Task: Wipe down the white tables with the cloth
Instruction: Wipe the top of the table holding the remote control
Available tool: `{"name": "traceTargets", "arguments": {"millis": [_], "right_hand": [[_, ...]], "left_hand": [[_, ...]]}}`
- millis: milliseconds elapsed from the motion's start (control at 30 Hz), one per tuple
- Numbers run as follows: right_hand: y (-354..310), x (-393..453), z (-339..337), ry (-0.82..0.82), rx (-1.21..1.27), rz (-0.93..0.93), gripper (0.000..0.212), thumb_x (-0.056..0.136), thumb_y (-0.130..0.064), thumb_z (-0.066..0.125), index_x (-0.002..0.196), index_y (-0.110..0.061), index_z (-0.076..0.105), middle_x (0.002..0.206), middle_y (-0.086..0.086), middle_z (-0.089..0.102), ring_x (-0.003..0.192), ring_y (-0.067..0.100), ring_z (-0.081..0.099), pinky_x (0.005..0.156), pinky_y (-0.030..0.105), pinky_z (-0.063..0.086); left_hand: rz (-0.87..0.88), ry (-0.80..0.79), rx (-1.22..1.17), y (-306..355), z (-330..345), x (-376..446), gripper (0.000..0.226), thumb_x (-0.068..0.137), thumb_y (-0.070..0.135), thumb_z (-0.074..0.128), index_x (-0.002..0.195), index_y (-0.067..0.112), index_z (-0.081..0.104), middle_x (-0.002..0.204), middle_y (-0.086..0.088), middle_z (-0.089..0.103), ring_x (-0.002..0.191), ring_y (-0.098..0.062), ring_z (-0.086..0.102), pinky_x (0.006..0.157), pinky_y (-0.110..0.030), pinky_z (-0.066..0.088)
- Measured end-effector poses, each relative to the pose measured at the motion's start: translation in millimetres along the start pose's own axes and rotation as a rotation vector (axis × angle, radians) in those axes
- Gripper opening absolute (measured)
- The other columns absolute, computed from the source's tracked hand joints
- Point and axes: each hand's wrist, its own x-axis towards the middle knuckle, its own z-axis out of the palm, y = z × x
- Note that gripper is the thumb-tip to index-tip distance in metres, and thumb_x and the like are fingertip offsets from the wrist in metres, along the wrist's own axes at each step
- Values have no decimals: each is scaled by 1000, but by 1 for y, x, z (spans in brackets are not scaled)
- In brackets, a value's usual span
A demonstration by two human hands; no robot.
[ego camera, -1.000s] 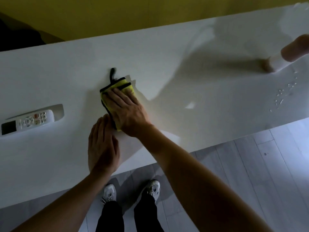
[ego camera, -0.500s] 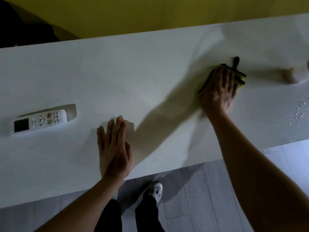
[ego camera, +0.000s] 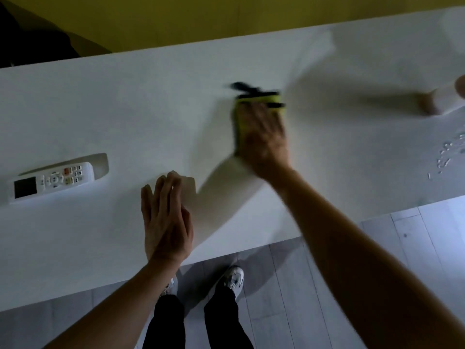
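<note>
Pressing down on the yellow cloth (ego camera: 261,103) with flat, spread fingers, the right hand (ego camera: 263,137) looks blurry near the middle of the white table (ego camera: 125,109). The left hand (ego camera: 164,217) lies flat on the table near its front edge, fingers straight, holding nothing. A white remote (ego camera: 51,181) lies to the left, and small water drops (ego camera: 446,158) sit far right.
</note>
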Motion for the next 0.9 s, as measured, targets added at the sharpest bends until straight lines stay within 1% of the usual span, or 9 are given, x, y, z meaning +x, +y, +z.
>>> {"name": "traceTargets", "arguments": {"millis": [100,167,200,333,433,600,667,800,900], "right_hand": [[86,-24,-27,7,-16,345,52,102,-31,35,152,-20,40,160,7,36,150,25,28,120,47,24],[92,-37,-31,-9,-30,522,58,104,-37,25,159,-21,25,167,5,21,155,24,14,126,47,10],[77,-40,-28,8,-47,534,60,102,-37,24,159,-18,26,166,8,23,155,26,15,126,48,9],[-31,-66,-5,35,34,201,52,98,-21,42,148,-11,47,155,15,44,147,31,34,118,52,26],[-109,-116,4,-134,125,-34,56,100,-28,51,154,-19,38,162,6,33,154,25,21,123,50,17],[-78,-158,-16,-213,83,-161,64,98,-30,52,158,-22,29,166,3,23,156,20,12,125,49,15],[-31,-171,-30,-229,-17,-6,63,100,-29,41,160,-24,23,167,4,21,156,22,10,126,47,12],[77,-195,-64,-77,-69,586,59,103,-32,27,161,-23,17,168,4,16,156,21,9,126,48,13],[92,-185,-69,-31,-71,859,64,103,-46,11,162,-25,1,170,0,-2,156,17,-6,126,50,3]], "left_hand": [[-4,-1,-24,-1,1,-1,65,98,16,33,160,0,32,169,-16,30,160,-33,21,129,-61,12],[-4,4,-36,-1,2,-1,64,99,16,32,160,0,31,169,-16,30,160,-33,20,129,-61,11],[1,10,-40,-1,2,-2,63,99,15,32,160,0,31,169,-16,30,160,-33,21,129,-61,11],[22,61,-88,-3,5,-1,57,103,13,34,158,-1,37,167,-17,35,158,-35,26,129,-60,11],[18,86,-128,-9,6,1,51,105,13,39,155,0,43,163,-18,41,154,-36,34,129,-60,15],[26,59,-128,-7,-1,3,55,100,13,34,152,1,46,162,-16,43,154,-34,34,129,-57,15],[15,41,-91,-3,-3,3,56,100,12,35,154,2,44,163,-15,41,155,-34,33,129,-57,15],[-22,6,-53,3,-4,3,59,100,17,33,156,3,40,164,-16,39,155,-35,31,128,-60,15],[-36,2,-38,6,-4,5,59,100,19,33,157,2,39,166,-16,37,156,-36,30,128,-61,15]]}}
